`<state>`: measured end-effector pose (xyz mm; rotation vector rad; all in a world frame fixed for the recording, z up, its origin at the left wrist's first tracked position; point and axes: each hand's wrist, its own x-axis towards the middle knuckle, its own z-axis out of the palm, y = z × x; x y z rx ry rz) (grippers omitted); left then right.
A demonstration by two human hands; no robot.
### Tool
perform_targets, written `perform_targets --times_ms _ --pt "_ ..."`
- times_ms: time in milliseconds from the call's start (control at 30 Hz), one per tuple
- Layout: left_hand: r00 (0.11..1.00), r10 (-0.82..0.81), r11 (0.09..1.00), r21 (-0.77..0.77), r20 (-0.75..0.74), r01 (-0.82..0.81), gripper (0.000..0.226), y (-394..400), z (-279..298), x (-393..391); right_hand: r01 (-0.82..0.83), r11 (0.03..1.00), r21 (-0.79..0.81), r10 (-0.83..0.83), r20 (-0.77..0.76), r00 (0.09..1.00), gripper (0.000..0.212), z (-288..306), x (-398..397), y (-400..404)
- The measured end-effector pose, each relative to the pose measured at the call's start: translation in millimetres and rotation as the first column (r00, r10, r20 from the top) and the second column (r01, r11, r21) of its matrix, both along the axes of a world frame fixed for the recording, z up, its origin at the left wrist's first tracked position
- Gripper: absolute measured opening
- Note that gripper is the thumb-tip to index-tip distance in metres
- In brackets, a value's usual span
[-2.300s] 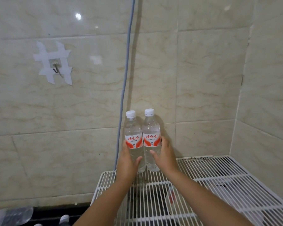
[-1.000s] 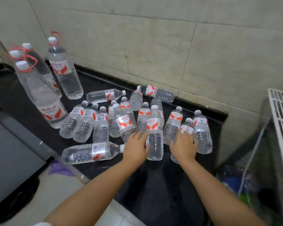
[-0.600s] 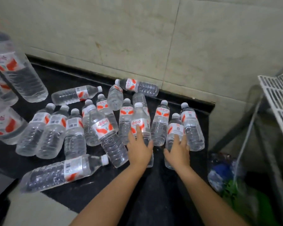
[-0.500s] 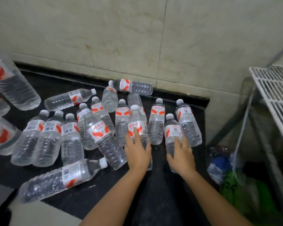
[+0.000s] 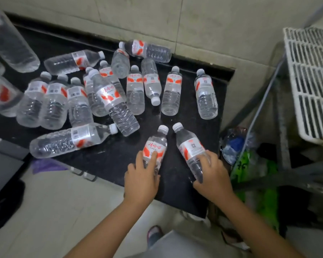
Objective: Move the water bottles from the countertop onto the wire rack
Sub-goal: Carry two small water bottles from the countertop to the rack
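Note:
Several small clear water bottles with red-and-white labels and white caps stand or lie on the black countertop (image 5: 108, 161). My left hand (image 5: 141, 181) grips one bottle (image 5: 155, 146) near the counter's front edge, fingers curled round its lower half. My right hand (image 5: 213, 175) grips a second bottle (image 5: 189, 144) just to the right, tilted with its cap toward the other's cap. The white wire rack (image 5: 309, 79) shows at the right edge, above counter level.
Larger water bottles (image 5: 11, 43) stand at the counter's left end. A long bottle (image 5: 71, 139) lies on its side near the front edge. Plastic bags (image 5: 250, 164) fill the gap between counter and rack. A tiled wall (image 5: 194, 21) runs behind.
Both hands have closed round a bottle each and drawn them back from the cluster toward the counter's front edge. Earlier they left two bottles on the rack.

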<state>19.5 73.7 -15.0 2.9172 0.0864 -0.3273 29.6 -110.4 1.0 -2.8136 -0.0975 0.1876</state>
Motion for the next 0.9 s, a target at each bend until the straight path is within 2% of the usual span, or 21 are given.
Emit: perform_targets --times_ms 100,167,267,333,433,533,667,900 --pt "0.998 -0.032 0.999 0.036 -0.052 0.034 0.068 5 -1 -16 -0.002 0.996 -0.091 0.007 0.053 0.999 0.059 1 -13 2" --pt "0.998 0.016 1.0 0.019 -0.056 -0.015 0.07 5 3 -16 0.063 0.989 -0.13 -0.062 0.009 0.998 0.058 3 -3 8" --pt "0.993 0.105 0.995 0.007 -0.056 -0.104 0.078 -2 11 5 0.21 0.968 -0.135 -0.221 -0.076 0.972 0.073 1 27 19" --pt "0.985 0.139 0.989 -0.039 -0.103 -0.144 0.085 -11 13 21 0.236 0.962 -0.138 -0.253 -0.12 0.96 0.087 -2 40 30" --pt "0.976 0.18 0.983 -0.022 -0.119 -0.184 0.086 -20 10 32 0.256 0.943 -0.213 -0.283 -0.108 0.953 0.09 -9 44 39" --pt "0.979 0.192 0.981 0.011 -0.065 -0.191 0.08 -21 4 29 0.27 0.933 -0.239 -0.292 -0.064 0.954 0.086 -12 42 40" --pt "0.981 0.193 0.981 -0.003 0.005 -0.193 0.073 -18 4 35 0.287 0.937 -0.199 -0.301 -0.044 0.953 0.08 -8 42 37" --pt "0.945 0.211 0.976 -0.111 0.251 -0.188 0.073 -3 54 64 0.34 0.94 0.026 -0.34 0.135 0.931 0.076 34 46 36"
